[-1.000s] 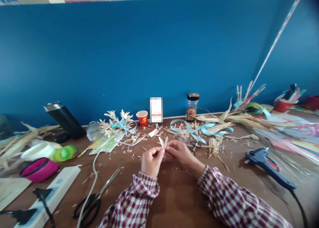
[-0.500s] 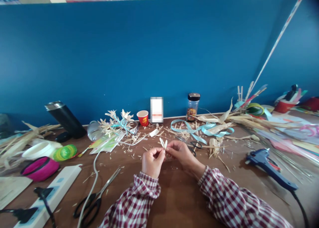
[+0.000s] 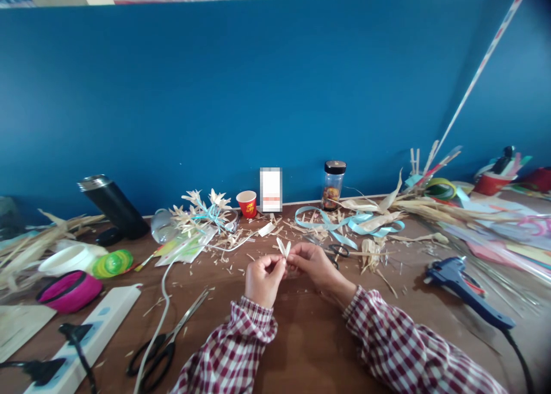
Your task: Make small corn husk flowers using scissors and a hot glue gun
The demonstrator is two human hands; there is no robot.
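Observation:
Between my two hands, above the middle of the table, is a small pale corn husk flower [image 3: 283, 246] with narrow petals pointing up in a V. My left hand [image 3: 263, 278] is closed, thumb and forefinger pinching its base. My right hand [image 3: 313, 266] is closed as well, its fingertips meeting the left ones at the same base. The fingers hide the lower end of the flower. Behind my left hand, a bunch of finished husk flowers [image 3: 201, 213] with blue stems lies on the table. Small scissors [image 3: 339, 250] lie just beyond my right hand.
Black-handled scissors [image 3: 172, 335] and a white power strip [image 3: 100, 319] lie at the left, with a white cable [image 3: 165, 291] running past. A blue glue gun [image 3: 467, 293] is at the right. A red paper cup [image 3: 247, 205] and a jar [image 3: 333, 186] stand along the blue partition [image 3: 275, 96].
Both hands stay almost in place. The petals between the fingertips have spread very slightly.

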